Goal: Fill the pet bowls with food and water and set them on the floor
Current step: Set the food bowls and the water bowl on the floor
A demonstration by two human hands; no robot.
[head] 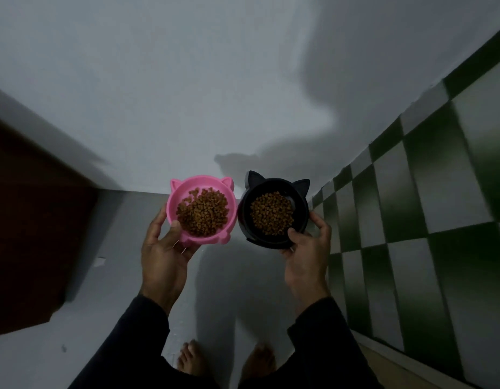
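Note:
A pink cat-eared bowl (184,192) full of brown kibble (202,214) is held in the air by my left hand (164,248), thumb on its near rim and fingers under it. Beside it on the right, touching or nearly so, a black cat-eared bowl (299,203) with a heap of kibble (272,213) is held by my right hand (307,248), thumb on the near rim. Both bowls are level, well above the pale floor (125,276).
A white wall (187,94) rises straight ahead. A dark brown wooden door or cabinet (33,234) stands at the left. Green-and-white checkered tiles (425,206) cover the wall at the right. My bare feet (190,357) stand on the floor below.

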